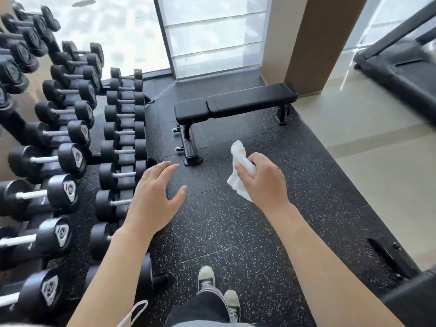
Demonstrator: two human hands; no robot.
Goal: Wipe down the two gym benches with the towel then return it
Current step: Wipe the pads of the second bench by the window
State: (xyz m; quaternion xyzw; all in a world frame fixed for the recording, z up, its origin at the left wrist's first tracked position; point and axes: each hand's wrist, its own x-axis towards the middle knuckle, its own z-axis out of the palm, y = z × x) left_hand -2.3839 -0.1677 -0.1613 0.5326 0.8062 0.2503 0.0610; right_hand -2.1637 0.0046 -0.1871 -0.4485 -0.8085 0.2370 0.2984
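Note:
A black padded gym bench [236, 103] stands flat on the speckled rubber floor ahead, near the window. My right hand [263, 179] grips a crumpled white towel [239, 159] in the air, well short of the bench. My left hand [154, 195] hovers empty with fingers spread, level with the right hand and close to the dumbbell rack. Part of a second black bench frame [401, 277] shows at the lower right edge.
A long rack of black dumbbells [70, 161] fills the left side. A brown pillar [309, 43] stands behind the bench. A treadmill [401, 67] sits on the pale tiled floor at the upper right. My shoes [219, 291] are on the rubber mat.

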